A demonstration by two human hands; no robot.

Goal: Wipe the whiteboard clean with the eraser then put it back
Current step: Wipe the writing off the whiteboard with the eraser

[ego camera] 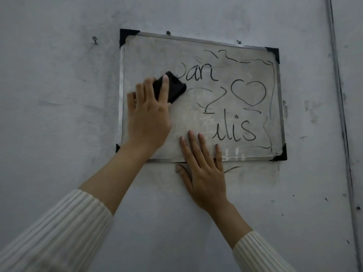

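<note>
Wiping whiteboard, writing mostly uncleared.
Left hand, grip curled round eraser; right hand lay flat, bracing the frame. Firm overlapping strokes rightward seemed best.

The left sleeve and right sleeve are cream ribbed knit.

Whiteboard: smooth, faintly glossy panel, dulled by grey marker smears.
Frame: silvery metal strip, light sheen.
Corner caps: black matt plastic.
Eraser: black plastic body, smooth, slight sheen.
Wall: matt painted plaster, uneven, scuffed.
Sleeves: cream ribbed knit cloth.
Nail: dull metal.
</note>
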